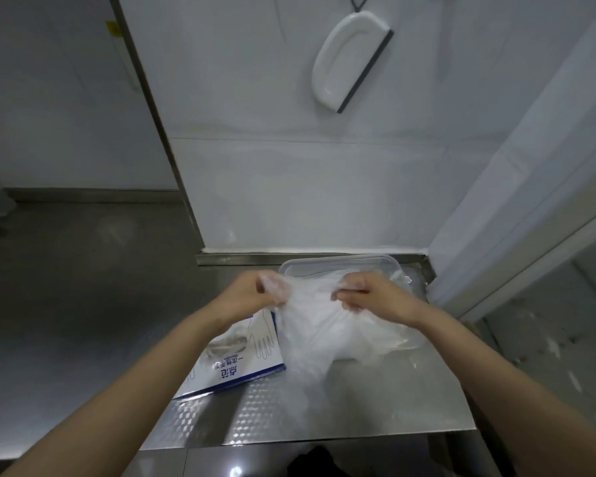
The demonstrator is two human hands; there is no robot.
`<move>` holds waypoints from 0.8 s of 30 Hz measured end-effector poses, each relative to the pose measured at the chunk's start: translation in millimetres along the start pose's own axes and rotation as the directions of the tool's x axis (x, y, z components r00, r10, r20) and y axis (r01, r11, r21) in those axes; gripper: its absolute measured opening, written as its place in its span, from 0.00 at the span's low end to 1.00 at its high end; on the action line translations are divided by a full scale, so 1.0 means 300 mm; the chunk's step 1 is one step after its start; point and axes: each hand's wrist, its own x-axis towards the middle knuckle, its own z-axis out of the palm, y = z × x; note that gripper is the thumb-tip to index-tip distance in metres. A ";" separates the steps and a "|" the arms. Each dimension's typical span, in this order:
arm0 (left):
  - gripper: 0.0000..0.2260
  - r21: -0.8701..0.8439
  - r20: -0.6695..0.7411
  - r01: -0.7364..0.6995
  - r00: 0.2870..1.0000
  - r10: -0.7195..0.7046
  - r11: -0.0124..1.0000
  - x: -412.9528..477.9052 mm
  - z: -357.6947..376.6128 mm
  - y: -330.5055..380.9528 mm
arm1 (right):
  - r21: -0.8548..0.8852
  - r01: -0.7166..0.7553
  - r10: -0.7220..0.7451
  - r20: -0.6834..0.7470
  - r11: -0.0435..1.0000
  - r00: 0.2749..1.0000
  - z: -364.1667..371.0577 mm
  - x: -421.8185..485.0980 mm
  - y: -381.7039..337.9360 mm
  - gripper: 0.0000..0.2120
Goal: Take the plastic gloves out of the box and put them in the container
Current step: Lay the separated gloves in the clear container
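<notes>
A bunch of clear plastic gloves (319,333) hangs between my two hands above the steel table. My left hand (252,292) pinches the bunch at its upper left corner. My right hand (367,294) grips its upper right part. The gloves' lower end trails down toward the table in front of the clear plastic container (339,265), which stands at the back of the table by the wall. The white and blue glove box (236,359) lies flat on the table to the left, under my left forearm, partly hidden by the gloves.
The steel table (358,407) ends at a front edge near me and a raised lip at the back. A white wall stands behind, with a white squeegee (350,60) hanging on it. A lower steel surface (76,287) lies to the left.
</notes>
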 end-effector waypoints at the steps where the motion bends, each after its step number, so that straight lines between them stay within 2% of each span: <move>1: 0.07 -0.005 -0.061 -0.017 0.998 0.017 1.000 0.016 0.018 0.008 | -0.028 -0.007 0.005 -0.073 1.000 0.997 -0.029 0.005 0.013 0.04; 2: 0.03 0.001 -0.121 -0.048 0.992 0.047 0.999 0.027 0.035 0.025 | -0.058 -0.002 -0.007 -0.166 0.998 0.986 -0.055 0.012 0.022 0.04; 4: 0.03 0.054 -0.242 -0.118 0.962 0.128 0.992 0.061 0.066 0.071 | -0.126 0.066 -0.106 -0.346 0.990 0.932 -0.103 0.010 0.018 0.01; 7: 0.06 0.091 -0.345 -0.224 0.907 0.242 0.970 0.107 0.095 0.140 | -0.247 0.213 -0.315 -0.519 0.945 0.794 -0.159 -0.009 -0.027 0.10; 10: 0.12 0.170 -0.367 -0.327 0.854 0.368 0.929 0.128 0.094 0.172 | -0.367 0.364 -0.514 -0.528 0.856 0.676 -0.180 -0.028 -0.042 0.11; 13: 0.18 0.384 -0.281 -0.357 0.833 0.476 0.852 0.144 0.074 0.134 | -0.502 0.430 -0.647 -0.424 0.750 0.633 -0.162 -0.044 -0.017 0.08; 15: 0.20 0.529 -0.176 -0.339 0.853 0.491 0.778 0.157 0.057 0.072 | -0.607 0.428 -0.689 -0.292 0.669 0.663 -0.129 -0.046 0.037 0.07; 16: 0.18 0.593 -0.120 -0.316 0.875 0.470 0.740 0.160 0.053 0.042 | -0.632 0.410 -0.663 -0.227 0.658 0.713 -0.108 -0.044 0.071 0.07; 19: 0.09 0.750 0.047 -0.266 0.935 0.352 0.605 0.154 0.066 -0.015 | -0.646 0.291 -0.427 -0.059 0.705 0.902 -0.039 -0.031 0.162 0.14; 21: 0.08 0.832 0.122 -0.242 0.958 0.260 0.500 0.150 0.089 -0.029 | -0.666 0.256 -0.308 0.042 0.700 0.950 -0.009 -0.014 0.212 0.23; 24: 0.15 0.908 0.172 -0.227 0.969 0.180 0.354 0.146 0.130 -0.035 | -0.652 0.225 -0.194 0.120 0.724 0.974 0.024 0.008 0.255 0.28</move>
